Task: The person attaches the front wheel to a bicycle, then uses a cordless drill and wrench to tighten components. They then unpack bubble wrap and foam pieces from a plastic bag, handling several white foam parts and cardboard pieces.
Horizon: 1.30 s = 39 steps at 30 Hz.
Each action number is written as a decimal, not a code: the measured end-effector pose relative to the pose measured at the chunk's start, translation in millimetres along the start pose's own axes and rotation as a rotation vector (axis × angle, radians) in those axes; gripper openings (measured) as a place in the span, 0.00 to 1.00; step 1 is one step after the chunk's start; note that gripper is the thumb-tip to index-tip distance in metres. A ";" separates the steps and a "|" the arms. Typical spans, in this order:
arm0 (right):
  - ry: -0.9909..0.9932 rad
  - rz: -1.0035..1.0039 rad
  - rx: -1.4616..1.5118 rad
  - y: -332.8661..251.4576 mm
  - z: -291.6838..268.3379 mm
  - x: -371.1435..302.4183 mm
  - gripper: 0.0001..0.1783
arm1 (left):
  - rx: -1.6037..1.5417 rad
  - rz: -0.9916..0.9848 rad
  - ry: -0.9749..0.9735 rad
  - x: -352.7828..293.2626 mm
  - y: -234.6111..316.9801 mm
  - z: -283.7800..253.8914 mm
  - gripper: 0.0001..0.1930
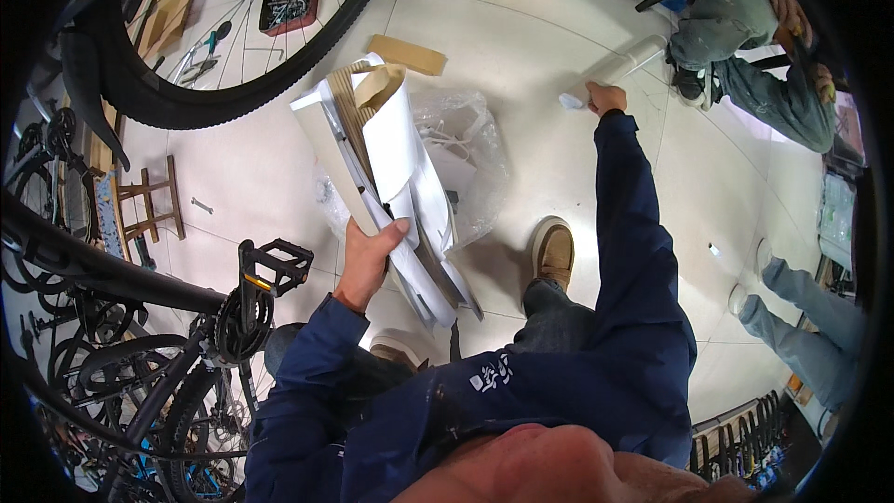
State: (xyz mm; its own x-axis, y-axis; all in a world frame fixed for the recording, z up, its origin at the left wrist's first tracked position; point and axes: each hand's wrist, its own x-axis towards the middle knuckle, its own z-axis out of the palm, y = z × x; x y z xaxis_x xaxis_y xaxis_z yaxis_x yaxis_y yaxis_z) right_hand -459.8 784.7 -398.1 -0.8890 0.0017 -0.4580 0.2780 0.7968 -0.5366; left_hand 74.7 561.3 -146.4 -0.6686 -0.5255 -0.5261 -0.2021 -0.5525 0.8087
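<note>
My left hand (371, 256) is closed on a bundle of flattened cardboard (358, 130), with the thumb over its near part. White sheets and brown corrugated edges show in the bundle, which tilts up from the floor. Behind and beside it lies a clear plastic bag (480, 135) with a white piece inside. My right arm reaches far forward, and the right hand (607, 98) is closed around a long whitish tube-like piece of wrapping (638, 58). One pale end (570, 101) pokes out on the hand's left side. What the tube is made of cannot be made out.
A bicycle wheel (140, 116) and a pedal (279, 267) crowd my left, with more bikes behind. A flat cardboard piece (407, 54), a red parts tray (289, 6) and a wrench (201, 206) lie on the floor. Two people are at the right, one seated (726, 28).
</note>
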 end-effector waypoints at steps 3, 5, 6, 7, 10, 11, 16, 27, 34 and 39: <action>-0.211 -0.398 -0.012 25.4 2.5 -26.3 0.20 | -0.011 -0.004 -0.007 1.3 3.5 3.0 0.29; -0.394 -0.508 0.127 35.3 -4.9 -74.6 0.22 | -0.033 0.000 -0.028 0.3 6.2 7.1 0.28; -0.484 -0.196 0.514 35.1 1.3 -110.5 0.25 | -0.052 0.007 -0.045 -0.1 7.3 9.9 0.28; -0.458 -0.296 0.394 33.9 -3.3 -149.3 0.28 | -0.072 0.015 -0.063 -0.3 8.7 12.6 0.27; -0.488 -0.486 0.073 19.2 -26.0 -269.8 0.36 | -0.060 0.043 -0.133 0.3 11.2 24.0 0.27; -0.520 -0.475 0.061 12.0 -32.4 -305.2 0.38 | -0.106 0.044 -0.154 -0.6 12.0 28.5 0.28; -0.505 -0.625 0.034 7.0 -56.4 -419.9 0.44 | -0.196 0.025 -0.313 -4.1 9.9 56.8 0.31; -0.146 -0.464 0.098 52.0 -93.4 -494.8 0.17 | -0.173 -0.081 -0.354 -25.3 -18.8 104.0 0.17; -0.401 -0.100 0.675 63.8 -64.5 -481.1 0.26 | -0.063 -0.086 -0.190 -4.2 -27.4 88.4 0.20; -0.415 -0.280 0.623 68.6 -64.2 -480.5 0.23 | -0.030 -0.094 -0.133 1.6 -26.0 81.0 0.22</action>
State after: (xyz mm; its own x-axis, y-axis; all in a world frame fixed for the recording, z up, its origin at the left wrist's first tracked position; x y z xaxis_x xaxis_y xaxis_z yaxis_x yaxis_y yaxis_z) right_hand -37.0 877.3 -169.3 -0.7819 -0.4711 -0.4083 0.3256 0.2500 -0.9119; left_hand 21.0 627.3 -146.9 -0.7369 -0.3815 -0.5581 -0.2482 -0.6152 0.7483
